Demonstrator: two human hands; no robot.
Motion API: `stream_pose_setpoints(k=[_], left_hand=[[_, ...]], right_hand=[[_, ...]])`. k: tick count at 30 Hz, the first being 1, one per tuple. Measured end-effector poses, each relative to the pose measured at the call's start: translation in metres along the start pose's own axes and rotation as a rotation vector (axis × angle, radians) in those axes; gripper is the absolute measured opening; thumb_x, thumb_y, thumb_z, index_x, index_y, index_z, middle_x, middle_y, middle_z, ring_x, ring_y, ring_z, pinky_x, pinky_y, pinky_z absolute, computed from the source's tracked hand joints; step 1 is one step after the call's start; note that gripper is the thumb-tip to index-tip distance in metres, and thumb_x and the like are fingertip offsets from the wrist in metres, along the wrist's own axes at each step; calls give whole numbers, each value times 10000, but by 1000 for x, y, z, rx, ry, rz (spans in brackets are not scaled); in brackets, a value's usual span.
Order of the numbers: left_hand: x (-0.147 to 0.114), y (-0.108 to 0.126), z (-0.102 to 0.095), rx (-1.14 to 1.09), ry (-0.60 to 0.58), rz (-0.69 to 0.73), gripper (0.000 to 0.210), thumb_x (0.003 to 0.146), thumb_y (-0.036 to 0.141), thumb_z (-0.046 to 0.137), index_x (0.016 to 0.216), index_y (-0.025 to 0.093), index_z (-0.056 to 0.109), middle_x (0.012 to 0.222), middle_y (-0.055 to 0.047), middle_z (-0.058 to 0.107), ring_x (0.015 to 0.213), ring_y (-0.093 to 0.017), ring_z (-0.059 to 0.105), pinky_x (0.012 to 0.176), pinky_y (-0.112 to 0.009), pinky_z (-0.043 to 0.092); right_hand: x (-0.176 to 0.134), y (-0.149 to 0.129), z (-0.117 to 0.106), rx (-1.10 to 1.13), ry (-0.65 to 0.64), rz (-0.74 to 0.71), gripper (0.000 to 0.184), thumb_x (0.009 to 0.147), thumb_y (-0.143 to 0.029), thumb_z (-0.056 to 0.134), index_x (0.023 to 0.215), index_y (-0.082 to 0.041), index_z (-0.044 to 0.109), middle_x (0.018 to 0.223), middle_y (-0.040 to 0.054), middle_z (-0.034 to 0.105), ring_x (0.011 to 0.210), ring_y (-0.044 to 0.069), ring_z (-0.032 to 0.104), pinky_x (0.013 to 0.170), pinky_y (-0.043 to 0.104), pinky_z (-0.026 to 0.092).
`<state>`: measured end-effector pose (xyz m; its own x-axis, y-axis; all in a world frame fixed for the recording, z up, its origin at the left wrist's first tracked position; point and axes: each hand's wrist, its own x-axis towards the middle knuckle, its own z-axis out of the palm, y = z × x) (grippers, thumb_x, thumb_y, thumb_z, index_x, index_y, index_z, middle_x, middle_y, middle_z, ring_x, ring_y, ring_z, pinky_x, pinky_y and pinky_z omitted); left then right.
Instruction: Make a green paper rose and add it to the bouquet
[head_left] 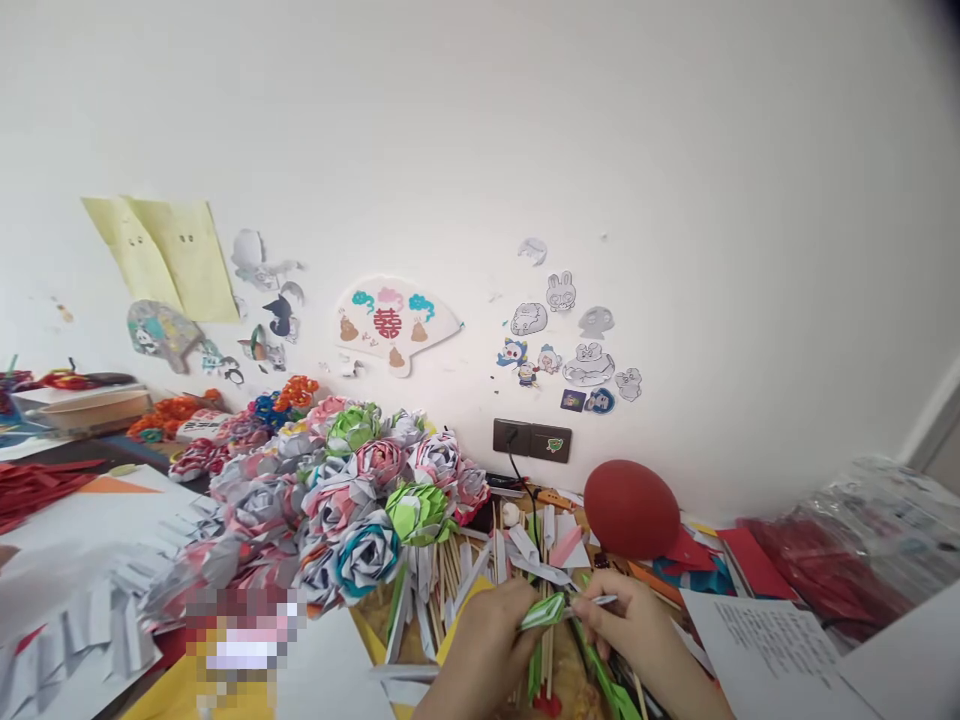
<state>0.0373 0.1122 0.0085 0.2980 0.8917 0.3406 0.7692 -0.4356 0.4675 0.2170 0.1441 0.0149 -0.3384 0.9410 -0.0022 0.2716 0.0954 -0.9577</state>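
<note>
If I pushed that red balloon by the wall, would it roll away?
The red balloon would probably roll or wobble, since its sides are rounded, though the papers around it might slow it. It looks blown up, so it's likely light for its size. Its smooth, stretched-looking skin could pop if squeezed hard.

looks like home craft corner tbh, cartoon cutouts (589, 364) stuck on wall (480, 130), paper flowers (381, 462) piled up, red balloon (631, 510)

Single view, head-worn.
Camera faces the wall (675, 150) across the desk (571, 660), looking forward and down; left hand (496, 622) and right hand (628, 622) sit near, low in frame.
</note>
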Motion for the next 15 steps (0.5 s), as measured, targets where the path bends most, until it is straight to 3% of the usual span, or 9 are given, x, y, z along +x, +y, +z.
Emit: stream_pose_setpoints(k=[3,6,9,11,15], left_hand=[[0,-2,2,43,-82,-15,159,834,180,491,691,192,560,685,0,641,663,-143,587,560,-198,323],[2,0,-3,64,-147,-38,169,845,252,507,703,202,583,708,6,665,681,-140,602,573,-191,341],[2,-6,-16,150,-228,-216,173,828,352,531,748,228,620,789,11,690,763,-149,622,644,-184,385],[-2,-19,-28,268,-221,-449,173,832,334,507,825,226,642,867,-29,699,845,-193,630,714,-233,414],[-21,-58,-49,399,-190,-797,272,800,123,410,916,65,649,881,-240,675,850,-360,641,656,-401,450]], right_hand=[[-2,1,-4,-92,-20,52,313,731,-466,525,591,-194,456,470,-17,539,385,109,447,432,215,311],[-6,1,-8,-113,-130,12,323,793,-466,460,625,-192,471,533,-7,578,422,117,494,470,219,345],[-8,2,-13,-148,-173,-22,337,838,-465,404,667,-190,496,589,-2,602,452,121,514,504,224,363],[-6,6,-17,-224,-92,8,336,841,-474,394,692,-199,516,494,-29,535,428,128,473,480,228,336],[0,18,-22,-302,185,-56,318,813,-493,428,744,-214,564,480,-31,455,485,161,451,494,252,322]])
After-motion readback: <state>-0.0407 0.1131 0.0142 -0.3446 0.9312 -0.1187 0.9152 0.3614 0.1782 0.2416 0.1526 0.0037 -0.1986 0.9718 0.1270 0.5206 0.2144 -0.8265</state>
